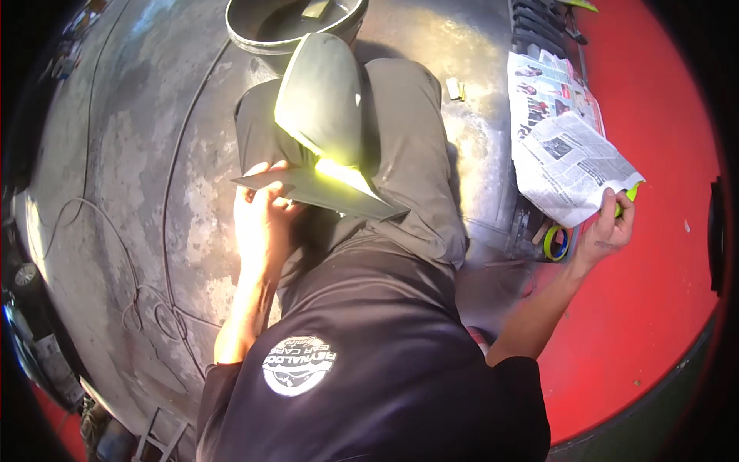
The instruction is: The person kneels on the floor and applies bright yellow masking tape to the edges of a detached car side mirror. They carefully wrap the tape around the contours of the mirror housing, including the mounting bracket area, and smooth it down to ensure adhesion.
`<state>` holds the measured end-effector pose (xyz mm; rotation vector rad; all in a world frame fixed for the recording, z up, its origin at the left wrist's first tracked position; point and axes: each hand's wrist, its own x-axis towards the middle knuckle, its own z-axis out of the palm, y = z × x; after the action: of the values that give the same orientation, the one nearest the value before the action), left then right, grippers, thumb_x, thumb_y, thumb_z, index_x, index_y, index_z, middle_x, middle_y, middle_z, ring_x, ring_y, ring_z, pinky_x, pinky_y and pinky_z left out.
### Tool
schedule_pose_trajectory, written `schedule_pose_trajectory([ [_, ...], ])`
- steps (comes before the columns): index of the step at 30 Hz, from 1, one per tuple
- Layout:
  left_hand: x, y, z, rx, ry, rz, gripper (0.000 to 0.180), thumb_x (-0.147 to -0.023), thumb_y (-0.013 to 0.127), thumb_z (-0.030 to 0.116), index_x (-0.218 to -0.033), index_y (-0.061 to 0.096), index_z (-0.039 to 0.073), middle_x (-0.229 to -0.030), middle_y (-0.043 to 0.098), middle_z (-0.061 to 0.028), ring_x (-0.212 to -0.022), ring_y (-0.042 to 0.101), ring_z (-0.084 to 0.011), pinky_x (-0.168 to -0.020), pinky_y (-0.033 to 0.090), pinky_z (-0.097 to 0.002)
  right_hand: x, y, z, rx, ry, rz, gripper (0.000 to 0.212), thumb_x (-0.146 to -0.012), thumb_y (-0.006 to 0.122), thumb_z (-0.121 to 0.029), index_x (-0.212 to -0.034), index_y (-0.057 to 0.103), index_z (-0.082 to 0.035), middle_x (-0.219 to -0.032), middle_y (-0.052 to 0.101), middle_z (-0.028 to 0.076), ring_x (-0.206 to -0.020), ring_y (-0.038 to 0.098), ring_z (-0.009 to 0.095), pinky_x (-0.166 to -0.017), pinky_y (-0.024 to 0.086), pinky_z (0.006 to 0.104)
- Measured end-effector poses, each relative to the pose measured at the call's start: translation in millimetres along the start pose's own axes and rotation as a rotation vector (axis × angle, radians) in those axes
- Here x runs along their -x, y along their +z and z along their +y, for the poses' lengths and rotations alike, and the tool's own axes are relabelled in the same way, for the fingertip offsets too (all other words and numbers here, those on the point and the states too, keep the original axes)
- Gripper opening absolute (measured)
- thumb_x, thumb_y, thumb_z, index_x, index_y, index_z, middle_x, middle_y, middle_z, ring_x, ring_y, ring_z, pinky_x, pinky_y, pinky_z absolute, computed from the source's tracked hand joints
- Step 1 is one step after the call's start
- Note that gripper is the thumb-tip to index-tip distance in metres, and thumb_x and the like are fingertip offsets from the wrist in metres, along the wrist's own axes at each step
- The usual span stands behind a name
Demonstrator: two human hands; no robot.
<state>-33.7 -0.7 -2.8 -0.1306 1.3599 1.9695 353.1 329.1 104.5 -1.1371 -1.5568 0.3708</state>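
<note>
A car side mirror [322,96] rests between my knees, its dark grey shell tilted up. Yellow-green tape [344,174] runs around its neck and along the shell's left edge. My left hand [265,196] grips the left end of the flat, pointed mirror base [331,192], thumb on top. Out to the right, my right hand [612,223] pinches the corner of a newspaper sheet [573,165]. Something yellow-green [630,197] shows at the same fingers, mostly hidden; I cannot make out its full shape. Close by that hand sits a yellow-green tape roll [556,242] with a blue inner ring.
Beyond my knees stands a black bucket [262,46] with a pale block [315,8] in it. More newspaper [550,88] lies beside a red surface [639,323] on the right. A small pale piece [455,89] is on the floor. A cable [165,200] trails at the left.
</note>
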Motion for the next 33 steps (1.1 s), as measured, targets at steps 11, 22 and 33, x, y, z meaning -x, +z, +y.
schedule_pose_trajectory([
  [11, 34, 10, 8, 0.046, 0.051, -0.045, 0.047, -0.095, 0.071, 0.008, -0.139, 0.055, 0.013, -0.143, 0.067, -0.0101, -0.118, 0.066, -0.0210, -0.102, 0.056, -0.0475, 28, 25, -122, -0.939, 0.253, -0.583, 0.026, -0.098, 0.075, -0.014, -0.114, 0.067, 0.005, -0.101, 0.071, 0.015, -0.089, 0.069, 0.020, -0.081, 0.058, 0.0327],
  [22, 23, -10, -6, -0.037, 0.057, -0.029, 0.044, -0.105, 0.073, 0.022, -0.142, 0.056, 0.006, -0.135, 0.068, -0.0144, -0.110, 0.071, -0.0235, -0.096, 0.060, -0.0442, 74, 118, -165, -1.503, 0.684, -1.086, 0.021, -0.095, 0.071, -0.013, -0.107, 0.066, 0.004, -0.102, 0.074, 0.017, -0.088, 0.072, 0.021, -0.083, 0.061, 0.0352],
  [33, 14, -71, 22, -0.279, 0.150, -0.003, 0.045, -0.113, 0.063, 0.029, -0.149, 0.057, 0.004, -0.133, 0.067, -0.0190, -0.118, 0.071, -0.0271, -0.104, 0.058, -0.0415, 76, 196, -109, -0.587, 0.717, -1.753, 0.012, -0.094, 0.071, -0.014, -0.097, 0.065, -0.005, -0.098, 0.072, 0.003, -0.090, 0.064, 0.010, -0.086, 0.049, 0.0260],
])
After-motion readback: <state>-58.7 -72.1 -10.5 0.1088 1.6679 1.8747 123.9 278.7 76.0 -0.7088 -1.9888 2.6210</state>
